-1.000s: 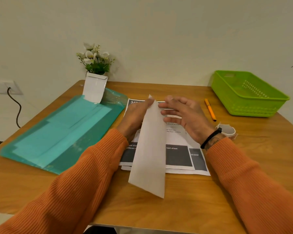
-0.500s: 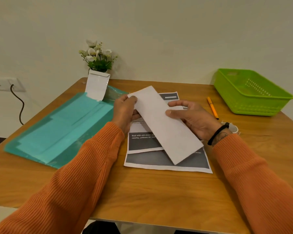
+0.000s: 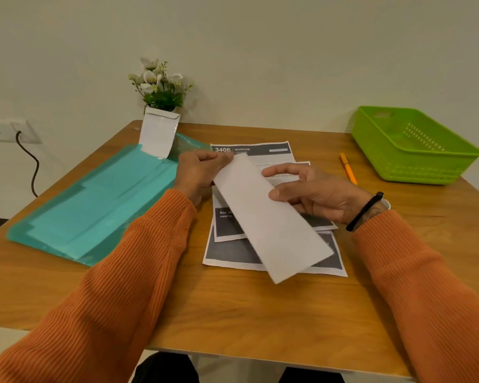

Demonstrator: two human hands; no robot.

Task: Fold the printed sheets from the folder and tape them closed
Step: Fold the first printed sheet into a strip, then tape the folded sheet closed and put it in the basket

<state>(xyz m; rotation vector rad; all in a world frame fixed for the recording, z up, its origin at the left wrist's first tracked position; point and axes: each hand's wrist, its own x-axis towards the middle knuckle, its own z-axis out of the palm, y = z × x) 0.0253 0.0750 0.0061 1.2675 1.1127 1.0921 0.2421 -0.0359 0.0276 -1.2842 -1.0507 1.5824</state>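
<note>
Both hands hold 1 folded sheet (image 3: pixel 271 217) above the 2 flat prints (image 3: pixel 234 251) — left hand (image 3: pixel 198 172) pinches its far end, right hand (image 3: pixel 320 193) grips its edge by thumb, likely steadying it for taping. The folder (image 3: pixel 94 205) lies left.

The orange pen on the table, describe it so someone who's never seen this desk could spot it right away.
Start at the green basket on the table's far right corner. Just left of it, between the basket and the printed sheets, a slim orange pen lies flat on the bare wood. It is the only thin stick-shaped thing there, and nothing touches it.
</note>
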